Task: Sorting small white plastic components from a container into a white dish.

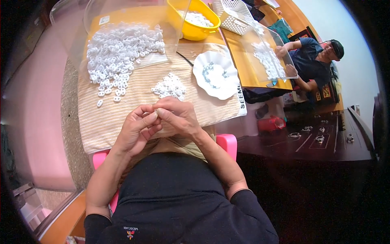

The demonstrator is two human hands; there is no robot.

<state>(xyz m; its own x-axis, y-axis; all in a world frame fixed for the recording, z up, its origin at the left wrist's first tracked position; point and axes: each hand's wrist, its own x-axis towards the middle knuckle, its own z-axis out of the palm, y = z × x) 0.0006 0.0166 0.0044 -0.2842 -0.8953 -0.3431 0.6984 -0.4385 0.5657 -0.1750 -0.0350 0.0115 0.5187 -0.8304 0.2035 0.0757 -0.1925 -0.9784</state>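
My left hand (138,124) and right hand (180,116) meet above the near part of the work, thumbs and fingers pinched tip to tip; whether they grasp something small I cannot tell, since my own fingers cover the spot.

Around me, a pale wall (345,24) rises at the right, and a smooth pink surface (38,105) stretches down the left, edged by a speckled grey-brown strip (77,122). A dark, glossy panel (276,142) with metal fittings lies to my right. Beyond it a co-worker (310,61) in a dark cap and shirt has both hands at a clear bin of white pieces, over an orange-yellow tabletop (237,53).

My own place is covered with a striped cloth (118,126), beige and white, its weave slightly rumpled. On it, a clear plastic bin (156,59) holds a broad heap of white pieces (118,53), which spread out onto the cloth. Behind are a glossy yellow basin (195,30), rounded and part filled with white, and a white basket (231,18) with perforated sides. A white plate (199,75) with a wavy rim carries tiny grey-blue bits (213,73). Just beyond my fingertips sits a small pile of the white pieces (170,86), smooth ovals, many with two holes.
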